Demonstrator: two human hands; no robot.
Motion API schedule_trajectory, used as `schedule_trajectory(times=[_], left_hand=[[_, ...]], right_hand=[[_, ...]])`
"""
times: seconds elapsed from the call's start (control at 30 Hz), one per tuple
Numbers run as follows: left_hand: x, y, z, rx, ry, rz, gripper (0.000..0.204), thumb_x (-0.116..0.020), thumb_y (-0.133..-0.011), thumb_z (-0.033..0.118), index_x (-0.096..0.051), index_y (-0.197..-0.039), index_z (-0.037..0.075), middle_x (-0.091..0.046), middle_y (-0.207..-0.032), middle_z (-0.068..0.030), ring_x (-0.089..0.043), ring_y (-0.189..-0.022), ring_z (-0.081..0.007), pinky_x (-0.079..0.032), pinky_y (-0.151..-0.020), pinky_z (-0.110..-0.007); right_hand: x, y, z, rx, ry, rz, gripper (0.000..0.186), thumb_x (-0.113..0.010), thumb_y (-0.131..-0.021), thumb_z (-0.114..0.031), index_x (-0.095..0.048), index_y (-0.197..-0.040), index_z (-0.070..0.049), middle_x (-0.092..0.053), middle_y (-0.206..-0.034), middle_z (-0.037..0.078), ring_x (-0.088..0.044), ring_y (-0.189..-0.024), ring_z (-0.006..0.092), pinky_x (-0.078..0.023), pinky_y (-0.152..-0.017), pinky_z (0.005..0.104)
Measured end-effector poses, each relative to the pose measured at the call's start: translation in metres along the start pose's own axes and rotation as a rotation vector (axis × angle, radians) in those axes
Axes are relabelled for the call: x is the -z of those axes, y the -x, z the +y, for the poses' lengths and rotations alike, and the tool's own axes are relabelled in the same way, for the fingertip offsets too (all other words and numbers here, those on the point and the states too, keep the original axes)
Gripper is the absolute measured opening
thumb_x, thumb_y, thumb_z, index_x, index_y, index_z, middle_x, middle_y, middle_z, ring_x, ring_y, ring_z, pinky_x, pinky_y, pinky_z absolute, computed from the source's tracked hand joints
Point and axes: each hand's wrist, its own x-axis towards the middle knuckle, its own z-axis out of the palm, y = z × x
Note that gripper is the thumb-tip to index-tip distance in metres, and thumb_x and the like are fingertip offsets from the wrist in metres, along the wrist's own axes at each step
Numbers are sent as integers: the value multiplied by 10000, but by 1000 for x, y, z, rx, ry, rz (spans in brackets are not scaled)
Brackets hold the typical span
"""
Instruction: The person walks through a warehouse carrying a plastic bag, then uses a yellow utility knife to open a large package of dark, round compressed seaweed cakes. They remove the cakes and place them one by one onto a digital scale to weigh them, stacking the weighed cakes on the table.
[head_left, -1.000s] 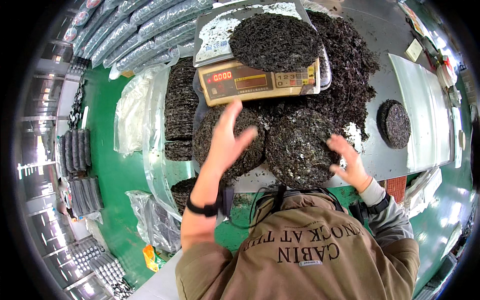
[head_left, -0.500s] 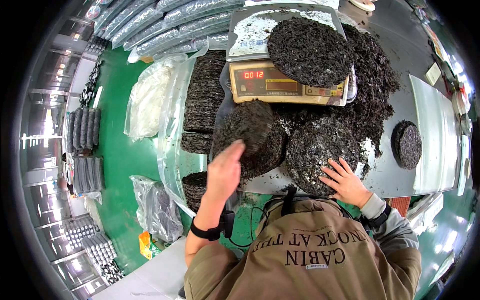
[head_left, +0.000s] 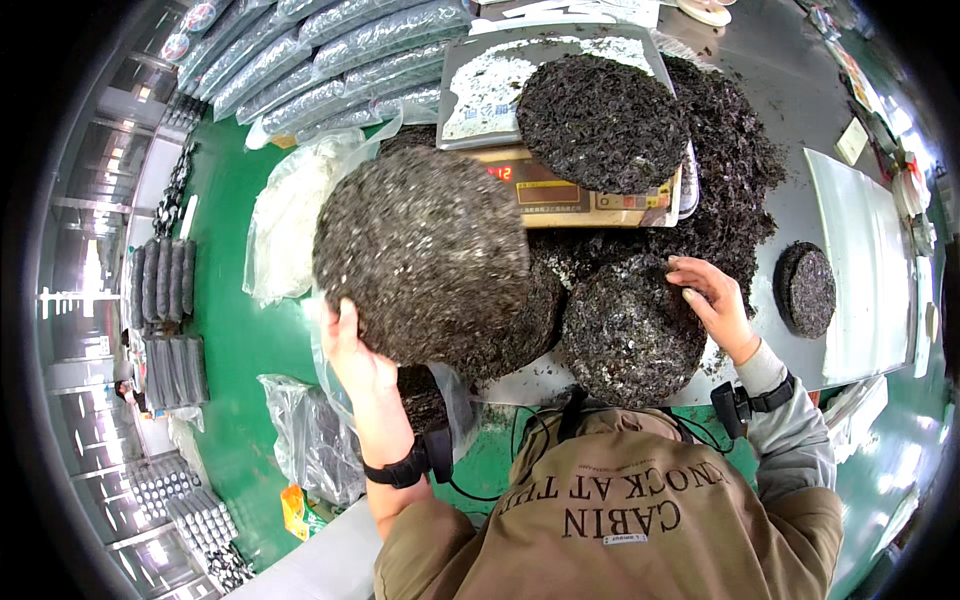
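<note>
My left hand (head_left: 357, 352) grips the lower left edge of a round dried seaweed cake (head_left: 425, 255), lifted and blurred by motion. It hides most of the stacked seaweed cakes beneath it. My right hand (head_left: 718, 308) is at the right rim of another seaweed cake (head_left: 632, 335) on the table, its fingers bent and slightly apart. Between the two lies a further dark cake (head_left: 535, 325), partly covered. One more round cake (head_left: 605, 122) rests on a digital scale (head_left: 465, 95) and overhangs its front, covering part of the display.
Loose dark seaweed (head_left: 735, 165) is heaped right of the scale. A small stack of cakes (head_left: 806, 290) stands farther right beside a pale translucent sheet (head_left: 860, 265). Filled clear bags (head_left: 330, 50) lie at the back left, and a plastic bag (head_left: 315, 440) sits on the green floor (head_left: 235, 340).
My left hand has moved left and lower with the seaweed cake raised. My right hand has gone from lying flat on its cake to bent fingers at the rim.
</note>
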Motion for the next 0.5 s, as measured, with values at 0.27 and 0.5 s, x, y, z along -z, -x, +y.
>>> schedule_trajectory(times=[0.27, 0.5], left_hand=[[-155, -71, -58, 176, -148, -170, 480, -491, -858, 153, -298, -1262, -22, -407, -1228, -150, -420, -1083, -194, -321, -936, -313], [-71, -21, -72, 125, -539, -604, 376, -518, -823, 92, -434, -1178, 0, -479, -1177, -104, -435, -1125, -198, -345, -953, -314]], right_hand=[[-4, -3, -4, 19, 32, 60, 344, -502, -752, 32, -484, -1094, 5, -558, -1037, 107, -576, -920, 191, -452, -793, 297], [-6, 51, -2, 122, 406, -177, 477, -634, -718, -300, -491, -1089, -37, -520, -1114, 138, -490, -1053, 277, -370, -918, 400]])
